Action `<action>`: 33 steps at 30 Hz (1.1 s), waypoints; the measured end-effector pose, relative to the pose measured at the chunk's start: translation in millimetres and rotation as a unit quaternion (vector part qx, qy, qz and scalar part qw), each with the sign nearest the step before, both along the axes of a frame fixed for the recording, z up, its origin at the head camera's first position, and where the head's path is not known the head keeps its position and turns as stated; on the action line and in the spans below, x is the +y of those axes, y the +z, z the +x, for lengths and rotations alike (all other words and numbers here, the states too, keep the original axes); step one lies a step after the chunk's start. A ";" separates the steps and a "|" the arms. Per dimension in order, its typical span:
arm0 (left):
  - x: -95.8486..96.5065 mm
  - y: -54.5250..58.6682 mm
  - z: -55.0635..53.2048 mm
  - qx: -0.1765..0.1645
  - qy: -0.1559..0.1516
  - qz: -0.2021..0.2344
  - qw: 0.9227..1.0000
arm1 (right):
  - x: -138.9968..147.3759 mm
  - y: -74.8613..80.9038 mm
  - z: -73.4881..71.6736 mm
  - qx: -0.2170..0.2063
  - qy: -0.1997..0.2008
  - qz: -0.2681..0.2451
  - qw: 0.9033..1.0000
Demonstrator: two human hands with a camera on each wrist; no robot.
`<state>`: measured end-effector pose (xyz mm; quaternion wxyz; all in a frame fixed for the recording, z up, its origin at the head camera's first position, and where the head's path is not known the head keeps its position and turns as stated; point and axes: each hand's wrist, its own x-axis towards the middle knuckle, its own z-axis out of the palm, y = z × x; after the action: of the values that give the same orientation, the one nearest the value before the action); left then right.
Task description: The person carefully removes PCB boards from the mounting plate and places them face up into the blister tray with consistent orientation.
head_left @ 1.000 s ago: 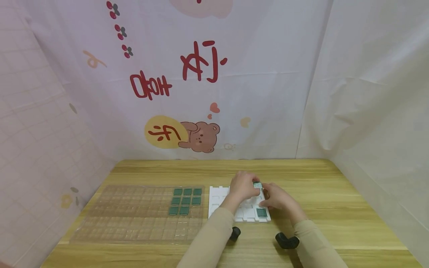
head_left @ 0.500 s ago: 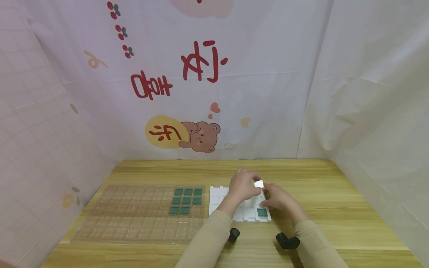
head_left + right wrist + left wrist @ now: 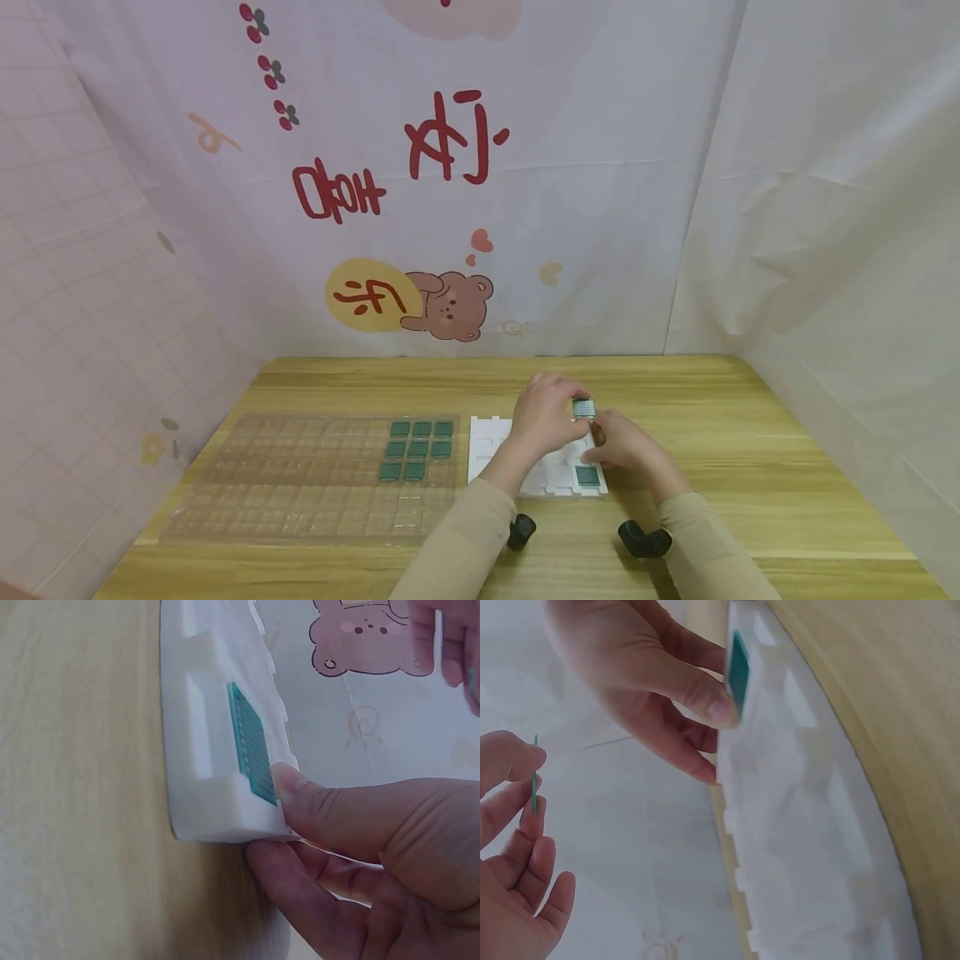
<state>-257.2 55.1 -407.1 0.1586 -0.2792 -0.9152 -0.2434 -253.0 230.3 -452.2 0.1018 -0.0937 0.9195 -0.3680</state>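
My left hand (image 3: 546, 419) pinches a small square green chip (image 3: 583, 407) by its edges, thumb against fingertips, over the far right part of a white tray (image 3: 482, 450). In the left wrist view that chip (image 3: 535, 774) appears edge-on as a thin green line, apart from the tray. My right hand (image 3: 624, 440) grips the tray's right edge, thumb on top and fingers at the side. Another green chip (image 3: 588, 476) sits in the near right pocket; in the right wrist view my thumb lies close by this chip (image 3: 253, 746). My left hand hides part of the tray's middle.
Left of the white tray lies a large clear plastic tray (image 3: 300, 500) with many pockets, several green chips (image 3: 416, 450) in its right part. Black wrist mounts (image 3: 643, 540) stick out at both forearms. A printed white curtain (image 3: 585, 208) stands behind the wooden table (image 3: 697, 400).
My left hand has risen slightly and moved a little right with its chip, whose face flashed bright half a second ago and now shows a dotted pattern. My right hand stays at the tray's edge.
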 end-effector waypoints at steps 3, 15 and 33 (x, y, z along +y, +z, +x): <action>-1.5 3.7 4.0 0.023 -0.011 0.016 1.000 | 0.4 -0.1 -0.1 0.005 0.009 -0.001 1.000; -9.4 18.3 18.2 0.114 -0.042 0.052 0.991 | 3.7 -0.3 -3.2 0.030 0.056 0.004 0.998; -29.1 35.7 35.4 0.209 -0.083 0.093 0.970 | 2.5 -3.7 -3.8 0.004 0.003 0.001 1.000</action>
<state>-221.8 25.9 -371.3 0.3511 -0.3829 -0.8088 -0.2756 -256.8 232.8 -455.9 0.0988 -0.0979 0.9199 -0.3666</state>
